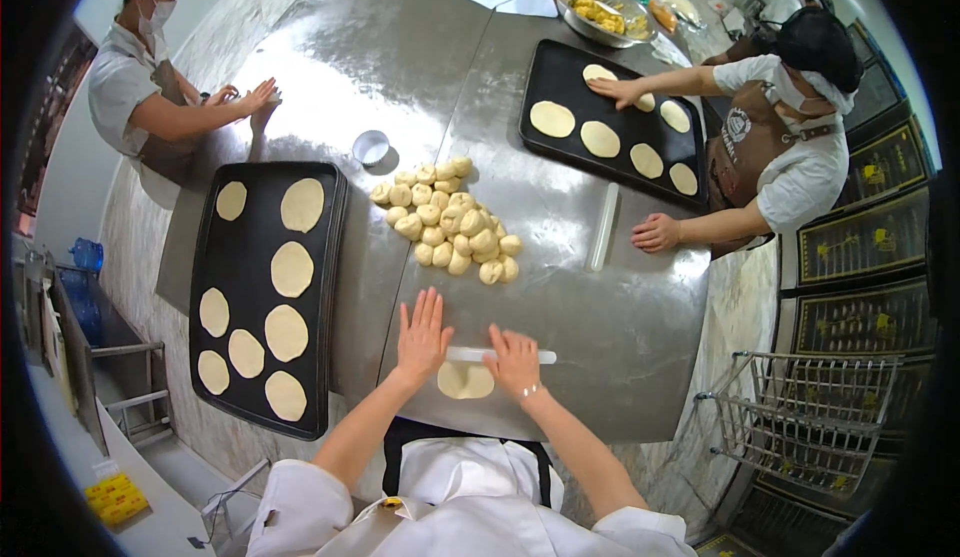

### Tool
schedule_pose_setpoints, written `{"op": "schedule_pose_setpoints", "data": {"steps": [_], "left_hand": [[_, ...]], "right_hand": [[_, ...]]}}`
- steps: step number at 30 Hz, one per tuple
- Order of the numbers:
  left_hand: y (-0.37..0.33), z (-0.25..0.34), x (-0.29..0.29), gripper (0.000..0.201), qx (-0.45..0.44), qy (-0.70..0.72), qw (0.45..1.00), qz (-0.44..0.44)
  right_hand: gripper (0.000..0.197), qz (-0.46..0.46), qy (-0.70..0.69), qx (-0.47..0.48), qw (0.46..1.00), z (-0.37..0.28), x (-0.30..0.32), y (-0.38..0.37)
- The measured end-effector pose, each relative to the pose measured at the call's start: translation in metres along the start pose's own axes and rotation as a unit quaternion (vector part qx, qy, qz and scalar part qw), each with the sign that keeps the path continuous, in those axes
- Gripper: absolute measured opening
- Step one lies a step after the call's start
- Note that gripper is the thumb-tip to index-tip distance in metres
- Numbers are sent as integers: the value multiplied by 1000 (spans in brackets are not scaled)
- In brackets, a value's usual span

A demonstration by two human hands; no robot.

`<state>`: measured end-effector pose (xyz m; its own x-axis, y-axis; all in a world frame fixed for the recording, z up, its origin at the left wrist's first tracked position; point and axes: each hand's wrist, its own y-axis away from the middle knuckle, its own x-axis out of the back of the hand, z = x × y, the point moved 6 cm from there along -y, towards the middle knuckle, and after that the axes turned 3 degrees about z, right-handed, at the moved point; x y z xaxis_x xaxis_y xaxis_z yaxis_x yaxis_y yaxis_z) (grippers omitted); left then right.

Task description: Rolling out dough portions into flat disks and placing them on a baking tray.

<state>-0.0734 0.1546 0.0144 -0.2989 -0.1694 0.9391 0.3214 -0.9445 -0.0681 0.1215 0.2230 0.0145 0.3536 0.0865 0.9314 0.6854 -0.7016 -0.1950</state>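
A white rolling pin [470, 355] lies across the far part of a flattened dough round [466, 381] on the metal table in front of me. My left hand [424, 337] is open, its fingers stretched forward and its palm over the pin's left end. At the other end my right hand [514, 359] is bent over the pin, fingers curled on it. Just beyond my hands sits a heap of small dough balls [450, 219].
Dough rounds lie on a black tray [336, 257] at left and another black tray [590, 162] at far right, where a co-worker's hand [618, 89] touches one. A second rolling pin [603, 227], a small metal cup [370, 147] and a bowl of yellow filling [605, 12] stand about. Another person works at far left.
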Motion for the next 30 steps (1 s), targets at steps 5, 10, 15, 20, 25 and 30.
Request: {"op": "schedule_pose_setpoints", "data": {"steps": [5, 10, 15, 20, 25, 30], "left_hand": [[-11, -1, -4, 71, -39, -45, 998, -1], [10, -19, 3, 75, 19, 29, 999, 13], [24, 10, 19, 74, -41, -16, 996, -84], [54, 0, 3, 72, -46, -7, 998, -46], [130, 29, -3, 71, -60, 15, 995, -81], [165, 39, -3, 71, -52, 15, 994, -91]], "right_hand": [[65, -73, 43, 29, 996, 10, -2, -28], [35, -23, -6, 67, 997, 1, -12, -21], [43, -18, 14, 13, 1000, 13, -18, -25], [56, -42, -19, -57, 997, 2, -3, 1], [55, -43, 56, -23, 997, -7, 5, 81], [56, -68, 37, -20, 997, -20, 12, 126]]}}
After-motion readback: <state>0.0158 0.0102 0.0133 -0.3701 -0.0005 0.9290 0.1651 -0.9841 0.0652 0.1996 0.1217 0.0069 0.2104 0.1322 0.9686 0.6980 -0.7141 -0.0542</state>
